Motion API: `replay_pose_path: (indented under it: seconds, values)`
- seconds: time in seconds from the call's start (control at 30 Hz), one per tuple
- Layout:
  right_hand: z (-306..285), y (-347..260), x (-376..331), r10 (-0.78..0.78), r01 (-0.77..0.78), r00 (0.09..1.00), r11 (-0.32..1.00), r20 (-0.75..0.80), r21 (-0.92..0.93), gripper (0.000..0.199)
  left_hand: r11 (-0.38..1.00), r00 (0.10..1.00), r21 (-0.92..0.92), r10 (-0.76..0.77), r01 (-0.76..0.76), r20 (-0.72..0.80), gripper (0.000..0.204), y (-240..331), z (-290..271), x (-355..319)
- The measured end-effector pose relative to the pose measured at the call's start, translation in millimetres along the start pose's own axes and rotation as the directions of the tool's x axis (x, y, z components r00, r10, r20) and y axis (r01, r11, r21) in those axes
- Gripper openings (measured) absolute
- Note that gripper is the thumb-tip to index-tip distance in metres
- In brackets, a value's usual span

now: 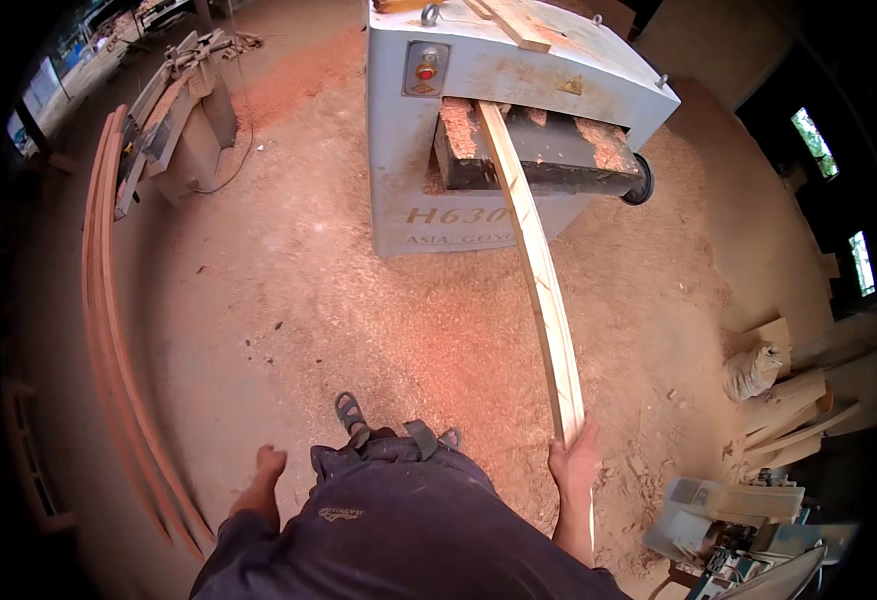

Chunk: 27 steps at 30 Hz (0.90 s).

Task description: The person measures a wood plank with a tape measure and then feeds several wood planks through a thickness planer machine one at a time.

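Observation:
A long pale wooden plank [539, 270] reaches from the slot of a grey-white thickness planer [394, 170] back toward me. Its far end lies on the planer's dark metal bed [569, 155], under the hood. My right hand [576, 460] is wrapped round the near part of the plank, at my right side; the plank's tail runs on past my wrist. My left hand [271, 460] hangs beside my left hip, its fingers curled in and nothing seen in them.
Long reddish boards [104, 290] rest at the left against a woodworking bench [179, 140]. Reddish shavings [309, 70] lie over the floor. At the right are wood offcuts [789, 410] and, lower down, another machine [724, 520]. A short board [519, 25] lies atop the planer.

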State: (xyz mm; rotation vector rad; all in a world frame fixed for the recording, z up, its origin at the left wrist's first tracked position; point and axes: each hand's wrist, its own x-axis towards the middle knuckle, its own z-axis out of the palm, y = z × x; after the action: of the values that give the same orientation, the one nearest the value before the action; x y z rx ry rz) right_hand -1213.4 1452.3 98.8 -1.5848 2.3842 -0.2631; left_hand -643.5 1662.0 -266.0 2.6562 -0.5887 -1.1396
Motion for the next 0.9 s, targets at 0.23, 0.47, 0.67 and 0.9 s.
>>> replay_pose_path:
  seconds: [0.23, 0.47, 0.67, 0.9]
  values:
    - [27.7, -119.0, 1.1, -0.430, 0.396, 0.839, 0.903, -0.333, -0.167, 0.073, 0.917, 0.903, -0.098, -0.355, 0.386, 0.242, 0.020, -124.4, -42.1, 15.6]
    - [109.7, -224.0, 39.1, -0.607, 0.637, 0.761, 0.766, 0.229, -0.086, 0.058, 0.697, 0.980, -0.692, -0.183, 0.188, 0.082, 0.052, 32.9, -68.2, 44.3]
    - [200.4, -213.5, 89.9, -0.257, 0.470, 0.679, 0.872, 0.688, -0.137, 0.055, 0.622, 0.993, -0.776, -0.112, 0.098, 0.036, 0.061, 107.8, -98.5, 59.5]
    - [308.5, -156.4, 175.8, 0.107, 0.544, 0.433, 0.761, 0.895, -0.354, 0.058, 0.605, 0.925, -0.742, -0.377, 0.288, 0.052, 0.061, 36.2, -82.8, 81.5]
